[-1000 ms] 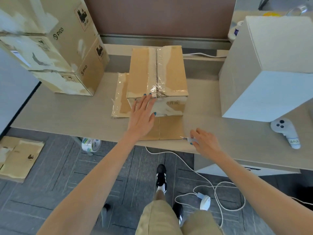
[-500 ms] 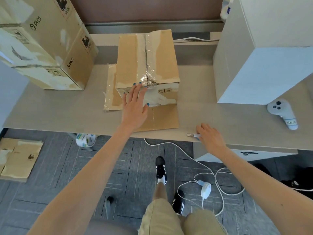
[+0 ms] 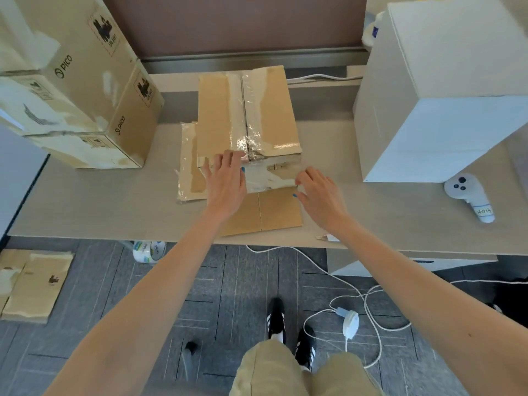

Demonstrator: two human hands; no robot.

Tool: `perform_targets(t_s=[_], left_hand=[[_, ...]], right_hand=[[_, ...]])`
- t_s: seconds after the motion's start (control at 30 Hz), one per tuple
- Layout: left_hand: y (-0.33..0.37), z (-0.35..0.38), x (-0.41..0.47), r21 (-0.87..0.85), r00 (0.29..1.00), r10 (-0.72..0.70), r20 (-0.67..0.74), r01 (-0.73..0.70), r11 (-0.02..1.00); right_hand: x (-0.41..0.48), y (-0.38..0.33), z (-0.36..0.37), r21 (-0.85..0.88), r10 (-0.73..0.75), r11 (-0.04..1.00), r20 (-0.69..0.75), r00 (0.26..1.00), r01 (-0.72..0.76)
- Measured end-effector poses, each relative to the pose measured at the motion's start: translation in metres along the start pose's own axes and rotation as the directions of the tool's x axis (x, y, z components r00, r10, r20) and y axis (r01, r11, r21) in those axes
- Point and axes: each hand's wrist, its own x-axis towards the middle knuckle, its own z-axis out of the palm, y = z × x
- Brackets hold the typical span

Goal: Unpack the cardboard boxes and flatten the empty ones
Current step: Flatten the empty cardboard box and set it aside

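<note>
A taped brown cardboard box [image 3: 245,115] stands mid-table on flattened cardboard [image 3: 271,212]. My left hand [image 3: 227,181] lies with straight fingers against the box's near face, fingertips at its top front edge. My right hand [image 3: 320,195] hovers with spread fingers at the box's lower right front corner, holding nothing. A small cutter [image 3: 327,238] lies on the table's near edge, under my right forearm. Two stacked PICO boxes [image 3: 94,90] stand at the left, and a large white box [image 3: 445,90] at the right.
A white controller [image 3: 468,195] lies on the table [image 3: 100,201] at the right. On the floor are a tape roll [image 3: 148,250], flattened cardboard [image 3: 31,284] at the left and a white cable with a plug [image 3: 350,324]. My feet stand below the table edge.
My right hand let go of the cutter at the table edge and moved up to the box's lower right corner. My left hand stayed on the box front.
</note>
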Motion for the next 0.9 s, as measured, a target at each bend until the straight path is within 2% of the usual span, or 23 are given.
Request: perform_targets(t_s=[0.1, 0.2, 0.27, 0.47, 0.57, 0.67, 0.8, 0.9], left_hand=[[-0.006, -0.002, 0.015, -0.056, 0.999, 0.049, 0.002, -0.049, 0.997], [-0.024, 0.0, 0.023, -0.087, 0.987, 0.1, 0.125, -0.089, 0.992], [-0.04, 0.003, 0.029, -0.067, 0.973, 0.075, 0.216, -0.062, 0.996], [-0.06, -0.011, 0.048, -0.059, 0.94, -0.011, 0.342, 0.033, 0.998], [-0.064, -0.017, 0.059, 0.055, 0.923, 0.038, 0.383, -0.064, 0.996], [-0.066, -0.025, 0.068, 0.233, 0.905, 0.104, 0.413, -0.216, 0.948], [-0.072, -0.031, 0.067, 0.434, 0.88, 0.249, 0.405, -0.425, 0.794], [-0.077, -0.03, 0.07, 0.537, 0.845, 0.307, 0.439, -0.52, 0.664]], right_hand=[[0.03, -0.019, -0.007, -0.051, -0.038, 0.998, -0.122, 0.992, 0.032], [0.054, -0.025, -0.005, -0.11, -0.03, 0.994, -0.149, 0.988, 0.014], [0.066, -0.027, -0.003, -0.112, -0.056, 0.993, -0.103, 0.993, 0.045], [0.084, -0.026, 0.009, -0.131, -0.05, 0.989, 0.094, 0.994, 0.063], [0.083, -0.024, 0.014, -0.184, -0.043, 0.981, 0.104, 0.994, 0.061], [0.082, -0.024, 0.014, -0.197, -0.043, 0.979, 0.088, 0.995, 0.059], [0.08, -0.024, 0.014, -0.2, -0.023, 0.979, 0.126, 0.992, 0.048], [0.079, -0.021, 0.016, -0.215, -0.028, 0.975, 0.162, 0.986, 0.063]])
